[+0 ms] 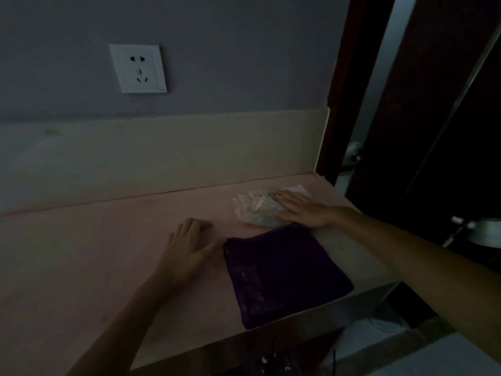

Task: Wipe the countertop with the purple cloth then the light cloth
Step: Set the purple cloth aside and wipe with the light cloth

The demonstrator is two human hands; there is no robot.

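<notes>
Right hand (301, 210): I see it spread flat, fingers straight, pressing on the light cloth (260, 208) near the far right corner of the surface (81, 253); forearm reaches in from the right. Left hand (188, 246): relaxed, palm down, resting on the surface just left of the purple cloth (284, 272), which lies flat by the near edge, just below the light cloth.

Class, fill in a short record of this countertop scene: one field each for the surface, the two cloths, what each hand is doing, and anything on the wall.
surface: pinkish countertop
purple cloth: flat near the front edge, untouched
light cloth: crumpled, behind the purple one
right hand: flat on the light cloth
left hand: resting on the countertop, holding nothing
wall: white power socket
</notes>
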